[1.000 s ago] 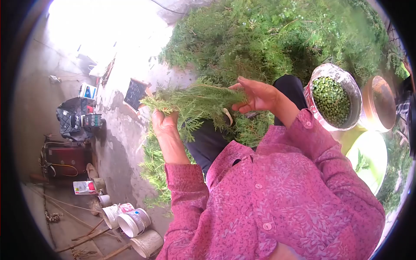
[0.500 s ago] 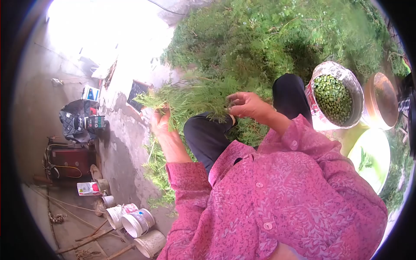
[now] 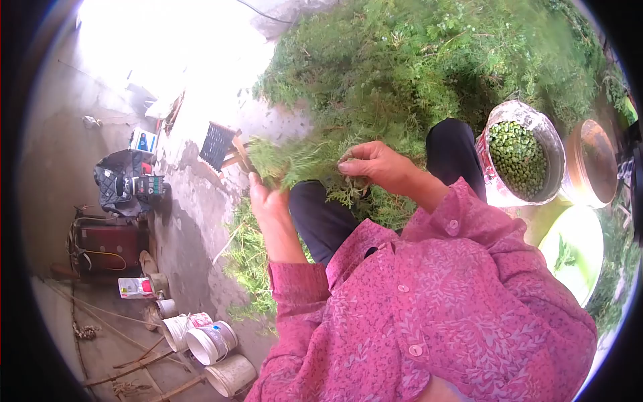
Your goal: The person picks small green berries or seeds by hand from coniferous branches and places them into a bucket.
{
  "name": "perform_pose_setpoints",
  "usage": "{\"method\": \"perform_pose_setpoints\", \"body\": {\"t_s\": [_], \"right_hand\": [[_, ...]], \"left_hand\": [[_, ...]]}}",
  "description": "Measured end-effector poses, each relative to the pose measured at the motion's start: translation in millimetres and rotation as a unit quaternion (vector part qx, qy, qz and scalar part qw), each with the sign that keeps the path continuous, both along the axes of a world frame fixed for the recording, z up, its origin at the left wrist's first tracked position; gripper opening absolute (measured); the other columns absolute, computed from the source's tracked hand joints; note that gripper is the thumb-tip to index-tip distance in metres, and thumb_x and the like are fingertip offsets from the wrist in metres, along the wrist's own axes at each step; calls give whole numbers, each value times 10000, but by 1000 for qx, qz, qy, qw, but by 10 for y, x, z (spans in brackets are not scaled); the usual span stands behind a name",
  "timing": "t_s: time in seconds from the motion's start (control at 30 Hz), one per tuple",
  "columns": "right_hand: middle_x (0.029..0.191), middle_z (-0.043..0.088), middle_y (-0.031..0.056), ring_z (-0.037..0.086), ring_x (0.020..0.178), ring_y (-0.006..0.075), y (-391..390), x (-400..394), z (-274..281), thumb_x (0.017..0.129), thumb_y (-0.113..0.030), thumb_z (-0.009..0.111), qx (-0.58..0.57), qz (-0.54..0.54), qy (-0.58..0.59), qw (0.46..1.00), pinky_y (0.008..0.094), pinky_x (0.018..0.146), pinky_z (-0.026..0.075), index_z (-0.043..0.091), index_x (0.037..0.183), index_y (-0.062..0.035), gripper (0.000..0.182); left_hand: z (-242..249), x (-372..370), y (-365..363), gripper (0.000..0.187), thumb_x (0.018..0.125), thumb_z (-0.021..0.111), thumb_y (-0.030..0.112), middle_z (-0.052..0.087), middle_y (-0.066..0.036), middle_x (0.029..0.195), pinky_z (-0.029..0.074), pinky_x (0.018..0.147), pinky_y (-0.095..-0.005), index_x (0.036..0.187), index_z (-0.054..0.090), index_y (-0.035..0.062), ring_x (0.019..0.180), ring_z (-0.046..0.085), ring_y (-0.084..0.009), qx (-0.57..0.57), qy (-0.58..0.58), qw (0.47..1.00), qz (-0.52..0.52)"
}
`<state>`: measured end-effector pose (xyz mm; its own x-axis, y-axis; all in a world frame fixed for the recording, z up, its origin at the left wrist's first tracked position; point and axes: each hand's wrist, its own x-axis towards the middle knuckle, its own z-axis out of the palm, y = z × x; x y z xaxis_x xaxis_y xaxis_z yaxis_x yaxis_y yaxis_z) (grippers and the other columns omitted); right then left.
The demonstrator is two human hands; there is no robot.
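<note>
Right hand (image 3: pixel 379 167) is pinching a green branch (image 3: pixel 305 161).
Left hand (image 3: pixel 271 204) is touching its leaves, grip unclear; a label (image 3: pixel 219 335) on 1 white bucket (image 3: pixel 201 346) is showing illegibly.

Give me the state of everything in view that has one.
Left hand: at the sprig, grip hidden
Right hand: pinching greenery
Sprig: raised between the hands
Speckled bucket: open, green pieces inside
Pale green basin: open, greenery inside
White buckets: open
</note>
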<state>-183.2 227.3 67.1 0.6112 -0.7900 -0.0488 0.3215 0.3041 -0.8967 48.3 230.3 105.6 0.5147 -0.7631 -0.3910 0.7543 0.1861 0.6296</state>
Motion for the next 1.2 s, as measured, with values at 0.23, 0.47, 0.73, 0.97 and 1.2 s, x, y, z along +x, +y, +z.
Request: {"method": "perform_pose_setpoints", "body": {"t_s": [0.23,0.47,0.73,0.97,1.2], "right_hand": [[776,568,-46,488,627,51,-2,-53,-20,790,-307,637,96,42,-11,994,225,495,411,632,876,-95,229],[742,604,-18,535,609,42,19,69,-103,834,-217,588,147,56,-71,985,195,512,436,616,877,-33,191],[757,545,-39,494,656,66,120,74,-23,800,-380,614,78,108,-34,990,237,509,428,620,839,-79,303],[689,592,2,530,564,86,124,-242,-84,817,-409,579,200,92,-58,974,235,505,447,596,800,-64,346],[715,610,19,562,588,87,66,-358,-208,802,-357,617,190,-67,-75,977,216,533,471,583,876,-56,312]], "left_hand": [[-449,-72,636,504,843,546,356,462,-159,1142,499,785,-402,1191,393,25,1014,486,-333,85,62,993,-58],[168,-188,1246,412,810,617,241,609,-175,921,504,760,-326,1035,531,-93,819,619,-249,296,-406,740,-446],[135,-641,734,412,683,688,51,620,-107,916,481,725,-271,1075,562,25,735,610,-161,-126,-822,509,-222],[-184,-716,722,154,817,555,19,618,-61,788,430,522,-195,969,568,2,590,540,-79,-78,-502,782,-361],[-185,-723,639,125,868,522,118,577,-62,644,311,396,-186,778,536,33,432,410,-49,-6,-349,871,-346]]}}
